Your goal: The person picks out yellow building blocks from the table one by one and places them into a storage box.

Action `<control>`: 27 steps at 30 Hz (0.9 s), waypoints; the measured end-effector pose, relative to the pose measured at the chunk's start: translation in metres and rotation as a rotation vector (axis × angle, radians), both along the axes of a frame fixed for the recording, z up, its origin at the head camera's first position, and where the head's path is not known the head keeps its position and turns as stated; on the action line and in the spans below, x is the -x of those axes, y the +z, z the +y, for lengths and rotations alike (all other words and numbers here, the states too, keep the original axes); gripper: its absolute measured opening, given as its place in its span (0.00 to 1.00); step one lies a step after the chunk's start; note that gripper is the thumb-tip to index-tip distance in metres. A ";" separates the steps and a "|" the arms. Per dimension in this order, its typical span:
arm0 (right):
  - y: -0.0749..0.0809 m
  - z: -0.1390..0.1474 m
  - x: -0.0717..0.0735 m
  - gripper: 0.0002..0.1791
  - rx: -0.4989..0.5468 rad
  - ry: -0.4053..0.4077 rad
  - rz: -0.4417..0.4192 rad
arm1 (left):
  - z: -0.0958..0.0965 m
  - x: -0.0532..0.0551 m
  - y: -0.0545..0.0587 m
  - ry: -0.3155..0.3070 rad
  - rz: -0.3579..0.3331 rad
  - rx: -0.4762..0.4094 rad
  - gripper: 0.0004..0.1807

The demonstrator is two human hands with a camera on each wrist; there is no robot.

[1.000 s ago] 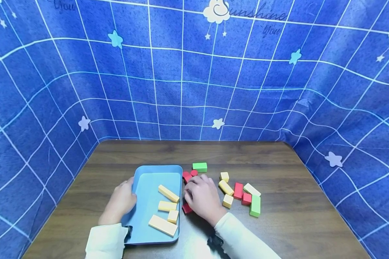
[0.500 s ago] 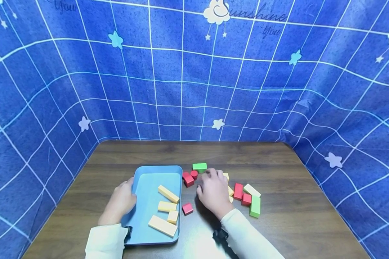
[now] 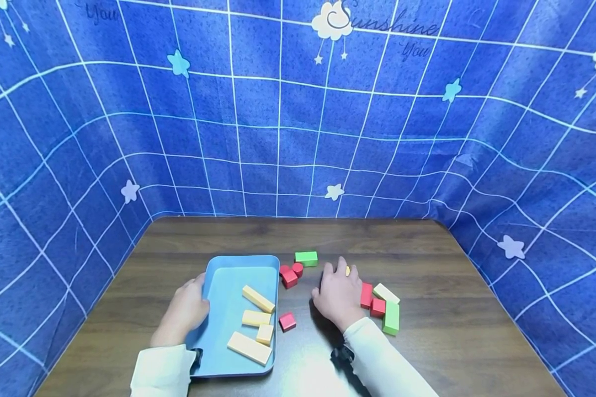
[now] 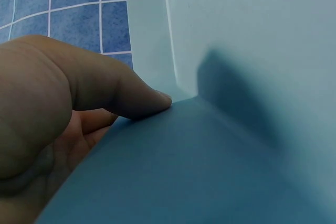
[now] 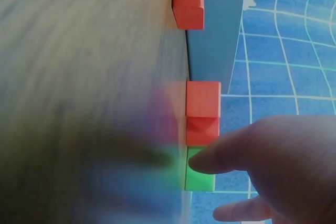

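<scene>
My left hand grips the left rim of a shallow blue tray. In the left wrist view its thumb presses the inner side of the tray wall, fingers behind. Several yellow wooden blocks, among them a long flat one, lie in the tray. To the right, my right hand is over the tabletop with fingers spread, hiding most of the yellow blocks there. A sliver of one yellow cube shows between its fingers. Right of it sit a red block and a red cube.
Between tray and right hand lie a red block, a red cube and a red cylinder. A green block stands behind them. Farther right are a pale block and another green block on the wooden table.
My right hand has moved right from the red blocks beside the tray to over the yellow blocks, uncovering the red ones. The left hand and the tray stay in place.
</scene>
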State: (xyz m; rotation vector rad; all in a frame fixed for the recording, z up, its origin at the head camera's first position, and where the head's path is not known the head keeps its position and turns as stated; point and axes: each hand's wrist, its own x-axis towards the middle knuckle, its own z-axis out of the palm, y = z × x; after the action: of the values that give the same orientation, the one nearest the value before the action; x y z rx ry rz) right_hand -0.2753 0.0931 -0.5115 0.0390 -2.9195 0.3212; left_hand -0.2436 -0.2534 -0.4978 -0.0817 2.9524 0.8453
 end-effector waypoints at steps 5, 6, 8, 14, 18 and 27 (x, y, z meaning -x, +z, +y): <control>0.000 0.002 0.001 0.41 0.001 -0.025 -0.036 | 0.000 0.000 0.000 -0.002 -0.006 0.004 0.35; 0.000 0.002 0.001 0.41 0.002 -0.027 -0.040 | 0.000 0.000 0.000 -0.001 -0.006 0.003 0.35; 0.000 0.002 0.001 0.41 0.004 -0.030 -0.048 | 0.000 0.000 0.000 -0.002 -0.001 0.006 0.35; 0.001 0.002 -0.001 0.42 0.012 -0.029 -0.072 | 0.001 -0.001 0.001 -0.001 0.022 0.015 0.36; 0.002 0.001 -0.002 0.42 0.012 -0.034 -0.103 | 0.002 -0.002 0.002 0.003 0.019 0.008 0.35; 0.003 0.001 -0.002 0.35 -0.003 -0.039 -0.105 | 0.002 -0.002 0.002 0.003 0.017 0.000 0.35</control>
State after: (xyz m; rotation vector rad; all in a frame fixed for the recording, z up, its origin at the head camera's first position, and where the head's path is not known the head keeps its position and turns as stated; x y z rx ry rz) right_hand -0.2733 0.0946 -0.5085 -0.0346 -3.0199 0.3219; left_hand -0.2418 -0.2514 -0.4955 -0.0786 2.9693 0.8502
